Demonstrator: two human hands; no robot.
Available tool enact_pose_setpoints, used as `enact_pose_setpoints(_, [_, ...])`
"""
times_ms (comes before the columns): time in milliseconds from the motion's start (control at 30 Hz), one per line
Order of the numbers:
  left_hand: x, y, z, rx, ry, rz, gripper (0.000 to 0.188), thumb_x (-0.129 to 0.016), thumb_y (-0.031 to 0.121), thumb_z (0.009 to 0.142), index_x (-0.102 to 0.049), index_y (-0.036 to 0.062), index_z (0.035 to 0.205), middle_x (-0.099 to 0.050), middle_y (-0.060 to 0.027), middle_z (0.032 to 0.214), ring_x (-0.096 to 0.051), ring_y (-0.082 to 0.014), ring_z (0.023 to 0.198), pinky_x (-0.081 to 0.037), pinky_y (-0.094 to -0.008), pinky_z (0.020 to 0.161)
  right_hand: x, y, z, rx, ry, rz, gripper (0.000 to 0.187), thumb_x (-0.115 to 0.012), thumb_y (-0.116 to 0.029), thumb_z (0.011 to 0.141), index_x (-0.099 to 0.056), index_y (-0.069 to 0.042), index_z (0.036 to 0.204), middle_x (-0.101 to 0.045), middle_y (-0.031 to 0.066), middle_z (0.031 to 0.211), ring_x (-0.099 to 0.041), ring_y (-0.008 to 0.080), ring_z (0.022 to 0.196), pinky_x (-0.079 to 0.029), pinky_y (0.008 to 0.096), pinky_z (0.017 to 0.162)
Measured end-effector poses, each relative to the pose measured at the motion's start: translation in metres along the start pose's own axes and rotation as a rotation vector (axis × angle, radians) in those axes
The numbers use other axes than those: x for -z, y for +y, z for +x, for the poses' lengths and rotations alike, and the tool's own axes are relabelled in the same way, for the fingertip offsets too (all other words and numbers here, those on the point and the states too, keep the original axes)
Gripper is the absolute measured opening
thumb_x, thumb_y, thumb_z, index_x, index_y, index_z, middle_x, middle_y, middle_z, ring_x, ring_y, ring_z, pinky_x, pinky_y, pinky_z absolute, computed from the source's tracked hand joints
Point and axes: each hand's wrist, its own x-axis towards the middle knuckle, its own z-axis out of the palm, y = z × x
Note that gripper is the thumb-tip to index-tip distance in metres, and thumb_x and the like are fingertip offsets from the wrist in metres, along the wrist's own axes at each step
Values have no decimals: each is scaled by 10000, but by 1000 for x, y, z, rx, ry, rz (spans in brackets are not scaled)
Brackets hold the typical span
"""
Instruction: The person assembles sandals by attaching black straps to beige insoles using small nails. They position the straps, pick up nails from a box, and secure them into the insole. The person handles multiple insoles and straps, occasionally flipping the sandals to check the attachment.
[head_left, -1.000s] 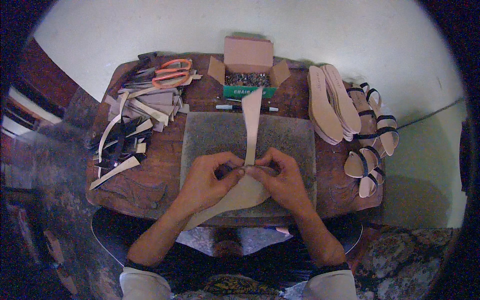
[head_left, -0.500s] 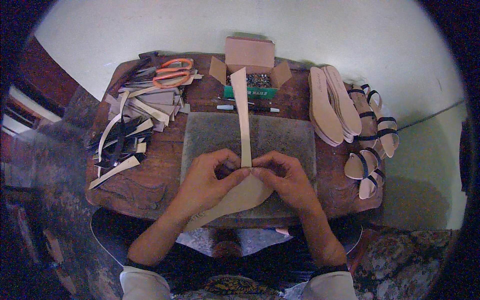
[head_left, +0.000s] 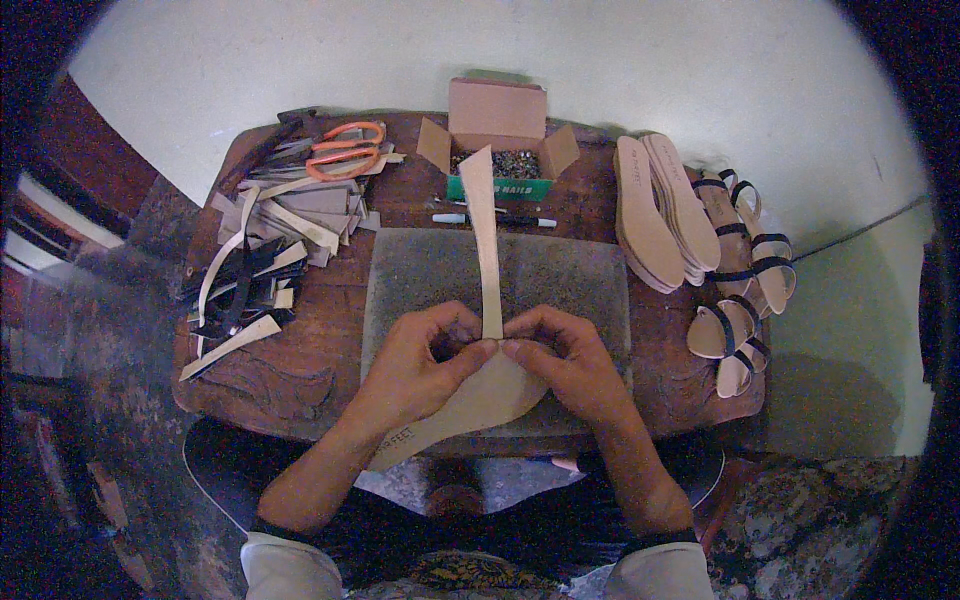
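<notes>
A tan insole (head_left: 485,405) lies slantwise under my hands, with dark print near its lower left end. From its far edge a long cream strap (head_left: 482,225) stretches away, its free end flaring wider. My left hand (head_left: 425,365) pinches the insole's edge at the strap's base with thumb and fingers. Beside it, my right hand (head_left: 567,362) pinches the same edge, the two thumb tips almost touching. The strap's lower end runs in between my fingertips; how it meets the insole is hidden there.
A grey mat (head_left: 410,275) lies on the carved wooden table (head_left: 325,300). Beyond it are a marker (head_left: 500,220) and an open box of small nails (head_left: 500,187). Straps (head_left: 245,280) and orange-handled scissors (head_left: 345,150) lie left; stacked soles (head_left: 655,215) and strapped sandals (head_left: 735,325) right.
Both hands hold nearly the same pinch. The insole and strap have shifted very slightly toward me, and the view has tilted a little.
</notes>
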Motion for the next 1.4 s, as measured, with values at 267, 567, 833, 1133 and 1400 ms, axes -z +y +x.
enact_pose_setpoints(267, [-3,-3,1,-25,37,-18,147,-668,138,842,-578,24,828,-541,13,636,-472,-36,581,-375,-234,492,0,4,0,26,17,-69,228,-667,-164,830,-635,-41,1019,-662,67,919,-604,145,893,-472,296,811])
enact_pose_setpoints(567, [-4,-3,1,-40,45,44,169,-683,142,829,-564,27,797,-527,15,618,-467,-43,566,-379,-244,492,2,6,1,-1,-8,12,254,-672,-162,822,-644,-39,1043,-667,86,961,-621,190,938,-475,315,844])
enact_pose_setpoints(833, [-11,-3,-4,-35,-81,35,180,-690,150,825,-563,27,793,-521,8,611,-467,-61,558,-385,-260,494,5,4,2,222,81,-66,253,-686,-144,814,-644,-35,1038,-620,68,947,-606,169,868,-476,297,783])
enact_pose_setpoints(1133, [-12,-10,-5,-104,-56,-6,137,-659,91,835,-562,17,898,-564,-24,705,-521,-67,634,-430,-261,548,1,-40,-13,185,60,-135,263,-702,-124,812,-615,-46,1048,-566,2,808,-518,68,725,-441,233,645])
enact_pose_setpoints(1400, [-5,-1,-4,-149,-22,16,202,-644,14,819,-582,26,1011,-614,-39,746,-592,-84,699,-487,-251,614,3,-37,-21,371,-163,252,681,-578,-583,808,-564,27,1110,-622,110,982,-606,191,888,-459,316,798])
